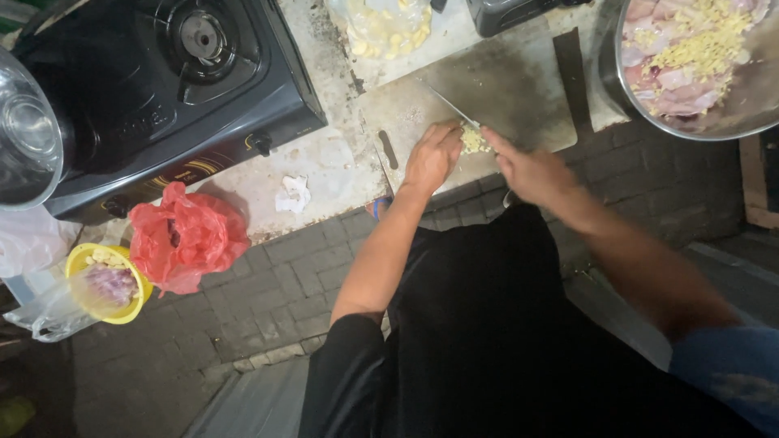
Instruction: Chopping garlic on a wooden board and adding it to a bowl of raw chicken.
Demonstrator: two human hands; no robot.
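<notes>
Chopping on a board [519,89]. Left hand [432,156] curled, fingertips pressed on a small yellow mince pile [475,140] at the board's near edge. Right hand [529,172] closed on a knife [451,106], blade angled over the pile. Metal bowl [617,89] of meat to the right; stove [162,89] to the left.

Dim, warm light falls from above, brightest on the pale worn cutting board [495,89] and the scuffed white bench [324,162]. The grey brick floor [268,300] sinks into shadow. Glare streaks the glossy black gas stove [162,81]. Both hands are slightly motion-blurred; the edges bow outward.
</notes>
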